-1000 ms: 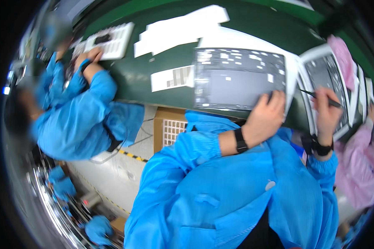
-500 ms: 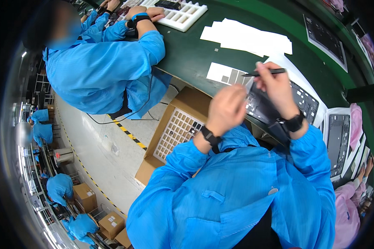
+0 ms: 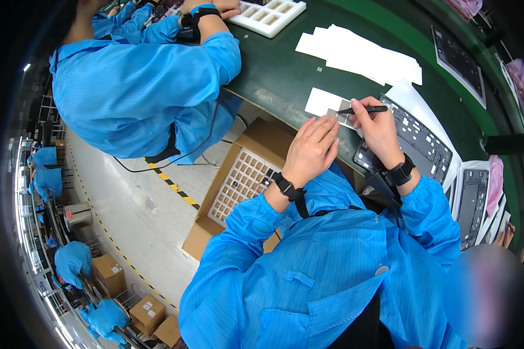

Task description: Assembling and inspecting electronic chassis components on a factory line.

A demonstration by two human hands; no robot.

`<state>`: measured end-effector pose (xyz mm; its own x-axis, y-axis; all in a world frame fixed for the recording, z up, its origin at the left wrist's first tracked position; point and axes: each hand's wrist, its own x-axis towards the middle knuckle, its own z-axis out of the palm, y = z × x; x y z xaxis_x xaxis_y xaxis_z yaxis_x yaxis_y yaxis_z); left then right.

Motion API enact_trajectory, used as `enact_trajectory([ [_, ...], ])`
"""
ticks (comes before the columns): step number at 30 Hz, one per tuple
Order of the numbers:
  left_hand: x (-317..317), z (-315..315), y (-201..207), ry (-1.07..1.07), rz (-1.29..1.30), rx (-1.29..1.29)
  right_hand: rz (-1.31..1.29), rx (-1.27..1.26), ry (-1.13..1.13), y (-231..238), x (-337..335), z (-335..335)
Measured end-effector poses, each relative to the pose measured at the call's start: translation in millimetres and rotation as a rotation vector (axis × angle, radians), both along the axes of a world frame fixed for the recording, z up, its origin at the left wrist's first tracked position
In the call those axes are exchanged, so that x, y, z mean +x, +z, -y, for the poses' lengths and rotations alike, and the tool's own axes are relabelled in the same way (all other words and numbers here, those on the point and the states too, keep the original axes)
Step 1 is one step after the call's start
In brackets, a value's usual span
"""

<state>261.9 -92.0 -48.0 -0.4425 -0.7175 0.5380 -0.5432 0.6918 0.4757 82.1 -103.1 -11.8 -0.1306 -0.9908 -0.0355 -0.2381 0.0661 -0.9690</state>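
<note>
In my right hand [image 3: 377, 128] is a pair of black tweezers [image 3: 362, 110], gripped between thumb and fingers and pointing left. The tips are over a white backing sheet [image 3: 319, 100] that carries grey square patches [image 3: 334, 113] at the table's near edge. My left hand [image 3: 314, 148] lies with fingers stretched out at the lower edge of this sheet, close to the tweezer tips. Whether anything small is under its fingertips is hidden. Partly behind my right hand lies a black laptop-like panel [image 3: 416, 136] dotted with small white patches.
White paper sheets [image 3: 361, 55] lie farther back on the green table [image 3: 268, 75]. A co-worker in a blue smock [image 3: 140, 93] sits at left, near a white foam tray [image 3: 268, 17]. A cardboard box [image 3: 259, 136] with a gridded tray is below the table edge. Another black panel [image 3: 471, 203] lies right.
Both hands have come down to the backing sheet, the left now resting flat. The tweezers have lowered onto the sheet's patches. The view has shifted slightly, and a blurred head appears at lower right.
</note>
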Motion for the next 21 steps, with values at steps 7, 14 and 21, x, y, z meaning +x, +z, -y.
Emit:
enact_trajectory([
  [7,2,0,0,-0.002,-0.022,-0.011,0.011,0.015,-0.018,1,0,-1],
  [14,1,-2,-2,0.008,-0.019,-0.007,0.027,-0.026,-0.034,1,8,0],
  [21,-6,-1,5,-0.029,-0.059,0.041,0.215,-0.124,-0.158,37,-38,-15],
])
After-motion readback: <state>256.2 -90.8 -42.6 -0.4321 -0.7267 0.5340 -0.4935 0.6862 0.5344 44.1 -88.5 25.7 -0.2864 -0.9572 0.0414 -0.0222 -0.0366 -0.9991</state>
